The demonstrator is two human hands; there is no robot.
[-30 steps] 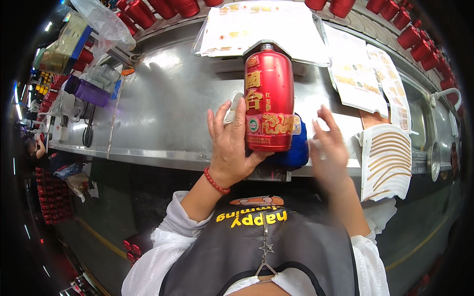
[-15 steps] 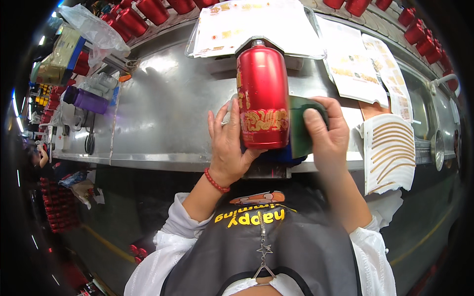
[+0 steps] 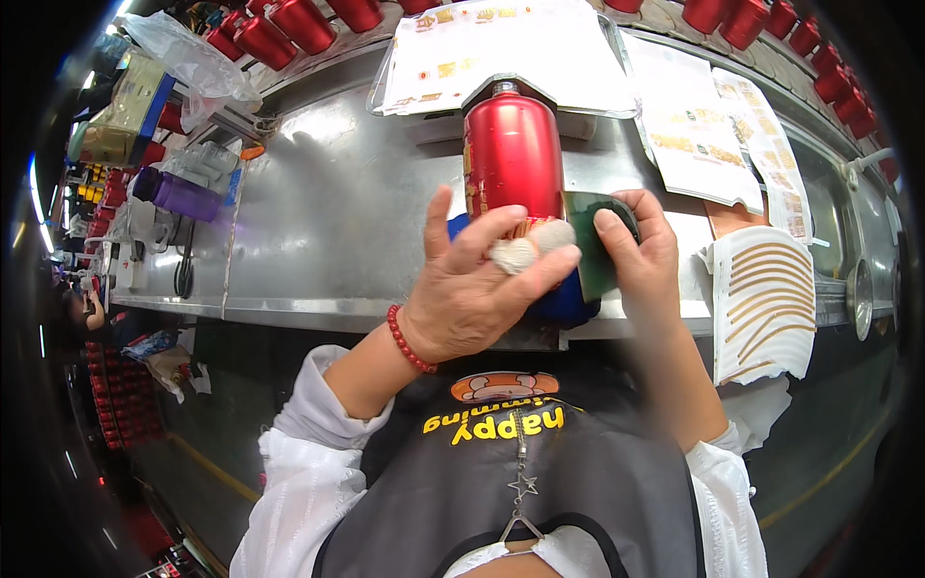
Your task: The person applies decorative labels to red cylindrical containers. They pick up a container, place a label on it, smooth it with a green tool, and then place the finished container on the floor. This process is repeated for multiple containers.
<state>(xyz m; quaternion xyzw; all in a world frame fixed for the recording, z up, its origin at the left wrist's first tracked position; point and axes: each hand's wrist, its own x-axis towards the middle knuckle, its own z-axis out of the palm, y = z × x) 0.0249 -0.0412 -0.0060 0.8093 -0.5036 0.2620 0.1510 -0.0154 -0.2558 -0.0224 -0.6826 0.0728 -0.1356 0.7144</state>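
A shiny red bottle (image 3: 515,154) lies with its neck away from me, framed by a dark angular holder (image 3: 549,97). Over its lower part, where a gold-patterned band shows in part, reaches my left hand (image 3: 472,289). Its fingers are spread, and whitish coverings like finger cots (image 3: 517,253) are around two fingertips, close against the bottle; whether they touch is hard to see. Pinched in my right hand (image 3: 644,255) is a flat dark green scraper (image 3: 590,231), upright along the bottle's right side. Blue material (image 3: 568,306) shows beneath the bottle's near end.
Printed sheets (image 3: 482,48) lie on a tray behind the bottle, with more sheets (image 3: 694,125) to the right. A white pad with brown strips (image 3: 764,303) overhangs the bench's right front edge. A purple bottle (image 3: 183,196) stands left. Rows of red bottles (image 3: 299,24) line the back.
My left hand has moved from the bottle's left side up and across its lower front, spreading its fingers. My right hand and the scraper have barely moved.
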